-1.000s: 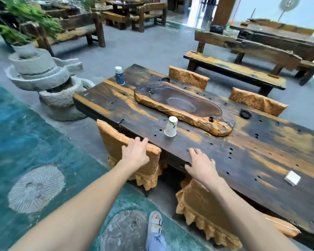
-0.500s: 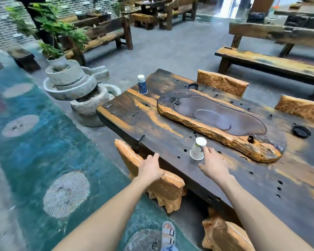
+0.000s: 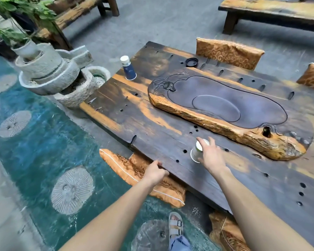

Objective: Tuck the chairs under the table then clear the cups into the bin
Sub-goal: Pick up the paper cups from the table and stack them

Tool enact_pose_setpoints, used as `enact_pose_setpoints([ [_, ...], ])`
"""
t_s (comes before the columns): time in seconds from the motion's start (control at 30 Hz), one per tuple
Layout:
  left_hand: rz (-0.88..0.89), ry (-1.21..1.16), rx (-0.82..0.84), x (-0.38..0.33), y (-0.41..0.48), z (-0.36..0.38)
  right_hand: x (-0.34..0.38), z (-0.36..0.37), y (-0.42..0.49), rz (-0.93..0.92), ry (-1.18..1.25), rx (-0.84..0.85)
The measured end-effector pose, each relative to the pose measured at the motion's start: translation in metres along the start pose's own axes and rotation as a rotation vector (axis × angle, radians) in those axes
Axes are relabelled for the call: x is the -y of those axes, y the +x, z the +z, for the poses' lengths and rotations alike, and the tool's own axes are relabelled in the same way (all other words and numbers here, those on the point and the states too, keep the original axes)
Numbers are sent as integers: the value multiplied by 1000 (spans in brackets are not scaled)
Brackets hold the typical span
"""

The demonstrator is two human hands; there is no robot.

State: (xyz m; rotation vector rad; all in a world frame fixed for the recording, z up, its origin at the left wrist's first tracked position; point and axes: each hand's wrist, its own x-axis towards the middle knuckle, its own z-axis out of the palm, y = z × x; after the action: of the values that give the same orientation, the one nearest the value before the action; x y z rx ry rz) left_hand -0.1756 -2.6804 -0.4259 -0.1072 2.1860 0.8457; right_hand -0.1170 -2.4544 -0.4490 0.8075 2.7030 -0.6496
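Lifted off the chair (image 3: 134,171), the left hand (image 3: 155,172) gripped the dark, hole-pocked table (image 3: 152,124) by its edge. The right hand (image 3: 209,156) curled round the tilted white cup (image 3: 198,151) near that edge. A blue cup (image 3: 128,69) stood upturned at the far corner, beside the teal floor (image 3: 34,142).

We see a carved wood tea tray (image 3: 225,109), long, w/ a dark hollowed top & rough orange bark edge. Just beyond its far-left end lies a black ring (image 3: 192,62). To the left are stacked stone mill basins (image 3: 51,73) w/ a white pot (image 3: 25,48) of green leaves on top. The teal floor (image 3: 34,142) holds ribbed round stone discs (image 3: 72,190). Far side, on grey concrete, there's a wood bench (image 3: 272,9) top right & another (image 3: 76,13) top left.
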Motion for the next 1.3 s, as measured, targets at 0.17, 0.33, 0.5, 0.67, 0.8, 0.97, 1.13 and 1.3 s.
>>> enact_pose_setpoints([
  [0.17,-34,-42,15,0,19,-5,-2,9,30,-22,43,6],
  [0.33,-45,-101,50,6,35,-23,-5,11,44,-4,152,52],
  [0.5,-94,-213,75,10,52,-52,4,14,41,82,364,-84],
  [0.67,-78,-403,104,11,71,-87,60,25,10,370,1391,-49],
  [0.8,72,-620,176,7,82,-128,118,41,-16,459,1863,166],
  [0.97,380,-433,196,13,89,-194,199,63,-32,430,1909,354],
  [1.13,377,-258,5,29,98,-268,282,69,-24,135,1163,149],
  [1.3,334,-196,-21,36,111,-330,379,65,-6,-325,265,-7],
])
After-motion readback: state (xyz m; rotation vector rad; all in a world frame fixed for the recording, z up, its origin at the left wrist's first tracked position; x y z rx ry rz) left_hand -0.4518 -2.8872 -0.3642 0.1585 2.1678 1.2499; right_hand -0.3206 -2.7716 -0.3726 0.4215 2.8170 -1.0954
